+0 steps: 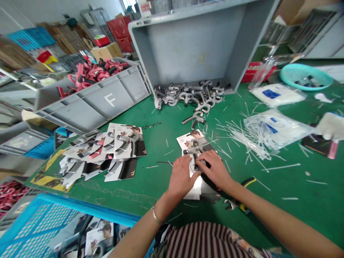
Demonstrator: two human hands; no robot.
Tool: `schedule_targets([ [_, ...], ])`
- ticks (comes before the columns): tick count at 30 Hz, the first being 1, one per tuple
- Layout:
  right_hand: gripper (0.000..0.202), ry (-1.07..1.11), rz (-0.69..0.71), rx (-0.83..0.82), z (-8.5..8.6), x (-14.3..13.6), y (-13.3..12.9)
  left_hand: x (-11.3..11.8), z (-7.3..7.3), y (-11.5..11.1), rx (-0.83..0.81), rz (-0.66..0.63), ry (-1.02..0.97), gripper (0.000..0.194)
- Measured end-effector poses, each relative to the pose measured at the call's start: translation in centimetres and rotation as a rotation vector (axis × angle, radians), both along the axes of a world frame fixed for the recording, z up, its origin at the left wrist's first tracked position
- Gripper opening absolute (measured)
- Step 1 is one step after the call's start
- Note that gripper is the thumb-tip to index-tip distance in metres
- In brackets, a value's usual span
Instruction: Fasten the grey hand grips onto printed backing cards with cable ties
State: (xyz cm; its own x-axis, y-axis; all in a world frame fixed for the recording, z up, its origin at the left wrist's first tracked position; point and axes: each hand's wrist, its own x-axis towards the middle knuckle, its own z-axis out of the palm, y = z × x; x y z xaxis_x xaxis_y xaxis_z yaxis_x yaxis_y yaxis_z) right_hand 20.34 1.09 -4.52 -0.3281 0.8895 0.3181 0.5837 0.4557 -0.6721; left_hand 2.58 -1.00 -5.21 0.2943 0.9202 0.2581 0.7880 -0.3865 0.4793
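A grey and black spring clamp [197,146] lies on a printed card [185,141] at the middle of the green table. On the clamp's left side rests my left hand [183,175], its fingers bent against the handle. My right hand [213,168] comes from the right, thumb and fingertips closed at the same clamp's handles. Under both hands more cards [192,190] are stacked. Further left lie several cards with clamps on them [130,143]. Just behind the card sits a loose grey clamp [195,118].
A tipped grey bin [199,46] spills grey clamps [185,95]. Left stands a crate [99,100] of red clamps. White cable ties [249,141], plastic bags [276,127], a teal bowl [306,77] and yellow-handled pliers [242,206] lie right. A blue basket [34,222] is at lower left.
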Motion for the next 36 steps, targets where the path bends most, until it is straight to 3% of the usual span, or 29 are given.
schedule_targets([
  [4,0.013,0.138,-0.098,-0.044,-1.0,0.0,0.7,0.2,-1.2,0.4,0.019,0.050,0.058,0.016],
  [8,0.016,0.093,-0.109,-0.092,-0.6,2.1,0.5,-0.5,-0.4,0.7,-0.027,0.053,-0.022,0.016],
  [10,0.021,-0.007,-0.041,-0.116,0.3,4.8,-0.7,-1.6,0.6,0.6,-0.113,0.100,-0.226,0.015],
  [14,0.082,-0.351,0.184,-0.246,1.1,12.2,-5.0,-4.4,2.4,1.0,-0.477,0.272,-0.919,0.027],
  [16,0.098,-0.532,0.248,-0.218,0.7,14.8,-7.0,-5.2,2.8,1.7,-0.675,0.309,-1.187,0.035],
  [18,0.089,-0.665,0.270,-0.148,0.2,15.9,-8.1,-5.0,2.7,2.7,-0.883,0.259,-1.300,0.037],
  [21,0.046,-0.741,0.279,-0.090,0.3,15.5,-8.2,-3.4,2.2,3.6,-1.123,0.080,-1.297,0.032],
  [24,0.029,-0.549,0.210,-0.246,1.3,14.9,-8.1,-1.9,2.1,2.9,-1.054,-0.017,-1.249,0.027],
  [28,0.039,0.074,-0.025,-0.720,2.9,14.5,-8.7,-1.3,2.7,0.1,-0.907,-0.024,-1.156,0.038],
  [30,0.038,0.228,-0.066,-0.809,3.7,13.8,-8.7,-1.5,3.0,-1.0,-0.879,-0.003,-1.114,0.039],
  [32,0.033,0.134,-0.029,-0.709,4.5,12.6,-8.1,-1.5,3.3,-1.7,-0.868,0.007,-1.077,0.037],
  [36,0.051,-0.400,0.070,-0.165,5.8,10.1,-6.1,-1.4,4.0,-1.9,-0.868,-0.012,-1.039,0.037],
])
